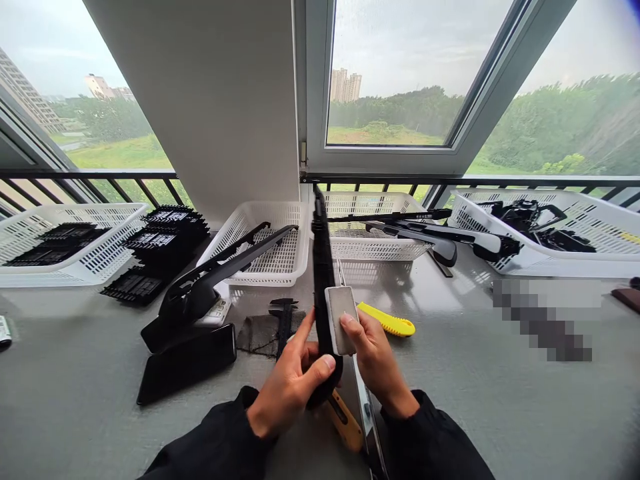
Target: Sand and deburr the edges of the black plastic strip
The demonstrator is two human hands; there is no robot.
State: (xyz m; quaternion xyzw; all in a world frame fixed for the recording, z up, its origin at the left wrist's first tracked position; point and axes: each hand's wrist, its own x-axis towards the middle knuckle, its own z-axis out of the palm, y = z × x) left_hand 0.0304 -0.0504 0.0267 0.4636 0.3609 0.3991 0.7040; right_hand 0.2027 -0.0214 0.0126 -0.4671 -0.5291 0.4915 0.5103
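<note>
My left hand (293,387) grips the lower end of a long black plastic strip-like part (324,267), which stands nearly on edge and points away from me. In my right hand (377,360) is a small flat grey rectangular block (340,307), pinched with the thumb on its face and lying against the part's right side. Below the hands lie an orange-yellow knife handle (349,427) and a long shiny metal piece (369,420), both partly covered. A yellow utility knife (390,321) rests just beyond my right hand. Black calipers (284,323) lie beyond my left hand, over a dark worn pad (255,335).
A black phone (187,363) lies left, near more long black parts (200,287). White baskets (270,277) line the back beneath the windows, some with black parts inside. Stacked black grid pieces (163,247) stand at left. A blurred patch (545,320) hides something at right.
</note>
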